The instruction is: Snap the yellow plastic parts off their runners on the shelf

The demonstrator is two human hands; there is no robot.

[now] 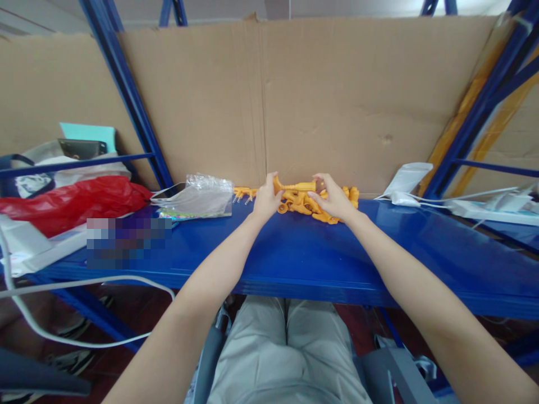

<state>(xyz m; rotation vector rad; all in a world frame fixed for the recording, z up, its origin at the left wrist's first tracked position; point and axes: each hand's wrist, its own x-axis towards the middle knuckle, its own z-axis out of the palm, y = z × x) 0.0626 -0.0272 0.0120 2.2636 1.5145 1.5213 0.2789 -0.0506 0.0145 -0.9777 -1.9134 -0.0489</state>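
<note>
Both hands hold one long orange plastic piece level above the blue shelf; its left end flares out and its right part is thicker. The fingers of my left hand are closed round the flared end. At the other end, my right hand grips the piece between thumb and fingers. Just under and behind my hands lies a heap of orange plastic parts, partly covered by them. Further left, thin branched orange parts lie by the cardboard. The exact kind of the held piece cannot be made out.
A clear plastic bag and a phone lie left of the parts. Beyond them is a red plastic bag. A white object with cables stands right. Cardboard closes the back, between blue posts.
</note>
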